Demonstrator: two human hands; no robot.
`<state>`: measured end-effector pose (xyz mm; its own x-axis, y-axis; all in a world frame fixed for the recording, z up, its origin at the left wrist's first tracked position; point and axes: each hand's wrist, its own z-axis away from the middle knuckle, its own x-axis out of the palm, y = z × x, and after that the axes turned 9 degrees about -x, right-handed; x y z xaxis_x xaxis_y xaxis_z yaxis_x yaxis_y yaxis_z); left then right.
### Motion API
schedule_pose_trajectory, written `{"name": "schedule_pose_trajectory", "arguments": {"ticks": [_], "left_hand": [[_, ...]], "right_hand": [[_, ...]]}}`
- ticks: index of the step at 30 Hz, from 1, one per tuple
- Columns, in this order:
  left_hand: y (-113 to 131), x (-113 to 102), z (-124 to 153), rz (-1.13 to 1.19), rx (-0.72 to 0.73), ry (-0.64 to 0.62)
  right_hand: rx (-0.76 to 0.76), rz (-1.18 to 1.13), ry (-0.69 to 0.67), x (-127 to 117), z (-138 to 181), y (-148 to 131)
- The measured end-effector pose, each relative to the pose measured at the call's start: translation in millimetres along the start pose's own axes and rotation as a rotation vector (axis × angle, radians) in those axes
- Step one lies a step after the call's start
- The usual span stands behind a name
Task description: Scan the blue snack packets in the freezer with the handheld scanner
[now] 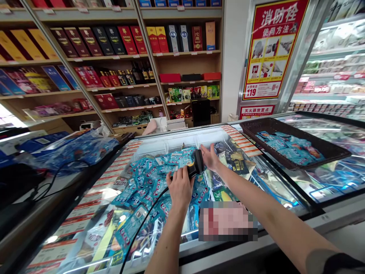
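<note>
My left hand (pixel 180 187) is wrapped around the grip of a black and yellow barcode scanner (pixel 198 161), whose cord (pixel 144 220) trails down toward the front edge. Beside the scanner's head is my right hand (pixel 209 156), fingers spread; part of it is hidden behind the head, and I cannot tell whether they touch. Beneath both hands spreads a loose heap of small teal snack packets (pixel 145 171) at the chest freezer. Bags of frozen food (pixel 238 163) lie in the freezer right of my right hand.
A dark brown basket (pixel 293 161) with several teal packets stands on the freezer to the right. Blue plastic packaging (pixel 82 150) lies at left. A blurred patch (pixel 228 221) covers something by the front edge. Shelves of boxes (pixel 108 40) and a red poster (pixel 273 49) are behind.
</note>
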<state>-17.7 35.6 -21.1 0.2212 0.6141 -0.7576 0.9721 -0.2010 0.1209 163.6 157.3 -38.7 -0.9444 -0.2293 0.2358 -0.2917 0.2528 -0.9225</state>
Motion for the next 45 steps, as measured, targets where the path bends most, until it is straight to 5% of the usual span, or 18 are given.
{"name": "schedule_pose_trajectory", "arguments": {"ticks": [3, 10, 17, 29, 32, 36, 41, 45], "left_hand": [[8.5, 5.0, -2.6, -0.006, 0.063, -0.045], [24.4, 10.8, -14.8, -0.036, 0.220, -0.154], [35.5, 11.5, -23.9, 0.015, 0.224, -0.172], [49.1, 2.2, -27.9, 0.647, -0.023, -0.052], [52.9, -9.0, -27.9, 0.829, -0.199, -0.070], [51.0, -30.2, -39.6, 1.338, -0.450, -0.392], [37.7, -76.4, -58.1, 1.698, -0.397, -0.757], [38.1, -123.7, -62.2, 1.823, -0.342, -0.906]], "right_hand": [[0.014, -0.106, 0.170, -17.2, 10.8, -16.3], [0.016, -0.038, 0.224, -66.9, 58.0, -46.2], [0.001, 0.127, 0.398, -75.0, 83.7, -61.9], [0.279, 0.003, 0.017, -81.9, 126.9, -89.0], [0.294, -0.039, -0.061, -79.3, 133.4, -93.5], [0.299, -0.094, -0.177, -71.6, 137.0, -109.0], [0.269, -0.152, -0.334, -44.5, 142.5, -155.3], [0.219, -0.228, -0.483, -9.6, 158.6, -208.2]]}}
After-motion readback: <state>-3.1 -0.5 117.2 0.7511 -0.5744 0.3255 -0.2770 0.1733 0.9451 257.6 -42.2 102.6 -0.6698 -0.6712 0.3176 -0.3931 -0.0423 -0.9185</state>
